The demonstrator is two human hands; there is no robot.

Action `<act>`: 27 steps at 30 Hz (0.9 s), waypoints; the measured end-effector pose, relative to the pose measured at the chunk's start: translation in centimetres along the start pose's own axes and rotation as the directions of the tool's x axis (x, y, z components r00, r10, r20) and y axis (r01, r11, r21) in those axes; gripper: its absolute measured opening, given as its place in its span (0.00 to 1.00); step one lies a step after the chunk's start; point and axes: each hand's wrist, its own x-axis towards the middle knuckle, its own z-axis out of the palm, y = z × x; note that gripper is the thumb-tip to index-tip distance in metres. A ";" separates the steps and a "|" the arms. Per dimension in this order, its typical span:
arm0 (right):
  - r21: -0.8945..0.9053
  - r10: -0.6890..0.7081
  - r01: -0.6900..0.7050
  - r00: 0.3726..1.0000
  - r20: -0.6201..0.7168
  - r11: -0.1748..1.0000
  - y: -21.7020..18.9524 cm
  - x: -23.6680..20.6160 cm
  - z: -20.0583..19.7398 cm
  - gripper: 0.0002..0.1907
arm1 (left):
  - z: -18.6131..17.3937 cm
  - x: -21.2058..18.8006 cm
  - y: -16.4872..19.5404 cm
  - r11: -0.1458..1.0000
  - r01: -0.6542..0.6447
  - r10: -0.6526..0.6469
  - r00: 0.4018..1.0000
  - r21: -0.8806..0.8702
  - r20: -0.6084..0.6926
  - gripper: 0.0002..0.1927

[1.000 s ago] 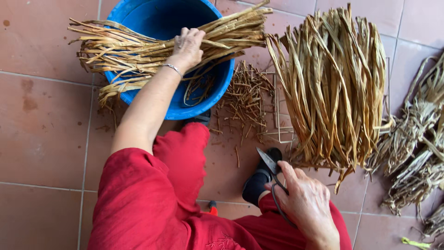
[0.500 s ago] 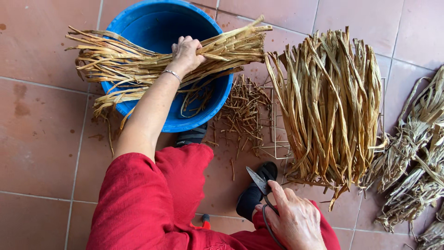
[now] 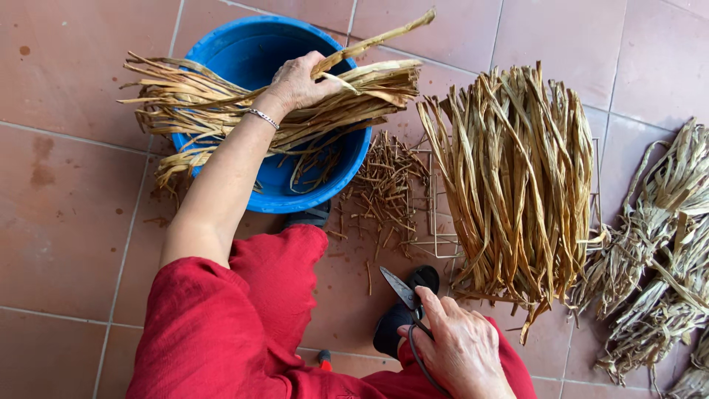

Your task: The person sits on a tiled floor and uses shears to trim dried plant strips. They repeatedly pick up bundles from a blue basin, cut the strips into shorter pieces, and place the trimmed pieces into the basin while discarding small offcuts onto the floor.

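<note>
A bundle of dry, straw-coloured leaf strips (image 3: 221,111) lies across the rim of a round blue plastic basin (image 3: 244,52), gripped near its trimmed ends by the left hand (image 3: 299,80), closed around it. The right hand (image 3: 458,347), low in the view, is closed on a pair of black-handled scissors (image 3: 402,290), blades pointing up and away from the bundle. Short cut-off pieces (image 3: 384,192) litter the terracotta floor tiles (image 3: 66,222) just beside the basin, and a few lie inside it. 1 larger bundle of strips (image 3: 517,185) rests on a wire rack (image 3: 436,214); judged by their ragged look, further heaps (image 3: 657,251) at the right remain untrimmed.
</note>
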 end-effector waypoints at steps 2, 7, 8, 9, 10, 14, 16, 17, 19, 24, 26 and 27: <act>-0.010 0.040 -0.039 0.998 0.042 0.999 -0.2 0.1 -0.3 0.37 | -0.8 0.3 0.5 0.999 0.037 -0.036 0.999 -0.010 0.037 0.13; 0.039 -0.019 0.022 0.997 -0.076 0.999 -1.8 0.7 -1.5 0.32 | -4.0 0.2 1.5 0.871 -0.031 0.050 0.998 -0.490 0.026 0.09; 0.055 -0.021 0.026 0.996 -0.084 0.998 -2.2 0.8 -1.8 0.32 | -4.7 -0.1 1.9 0.730 -0.017 0.074 0.996 -0.683 0.055 0.08; 0.077 -0.061 0.071 0.989 -0.134 0.994 -2.6 0.9 -2.0 0.30 | -5.3 -0.7 2.3 0.711 -0.002 0.075 0.994 -0.703 0.073 0.07; 0.096 -0.099 0.119 0.977 -0.189 0.988 -2.9 1.0 -2.2 0.29 | -5.9 -1.4 2.8 0.694 0.007 0.082 0.993 -0.720 0.089 0.05; 0.240 -0.075 0.156 0.945 -0.317 0.958 -3.7 2.2 -2.6 0.27 | -7.8 -4.3 5.5 0.720 0.092 0.004 0.991 -0.688 0.137 0.10; 0.371 0.144 -0.077 0.977 -0.158 0.925 -3.9 3.4 -2.3 0.22 | -8.7 -6.0 7.1 0.711 0.068 0.080 0.981 -0.700 0.177 0.14; 0.548 0.120 0.026 0.966 -0.229 0.836 -3.9 4.0 -2.0 0.21 | -9.2 -7.0 7.9 0.705 0.059 0.116 0.974 -0.707 0.197 0.15; 0.805 0.179 0.121 0.946 -0.271 0.580 -4.0 5.3 -1.3 0.21 | -10.0 -9.3 9.8 0.666 0.042 0.177 0.961 -0.745 0.213 0.18; 0.979 0.311 0.205 0.932 -0.188 -0.022 -3.6 8.4 -0.3 0.24 | -11.2 -15.4 14.5 0.608 0.044 0.294 0.915 -0.792 0.277 0.19; 0.943 0.259 0.187 0.959 -0.115 -0.276 -3.4 10.4 -0.1 0.23 | -10.9 -17.7 15.7 0.569 0.078 0.334 0.888 -0.819 0.316 0.19; 0.903 0.226 0.173 0.970 -0.087 -0.393 -3.4 11.4 0.0 0.23 | -10.7 -18.8 16.1 0.581 0.096 0.336 0.877 -0.809 0.345 0.19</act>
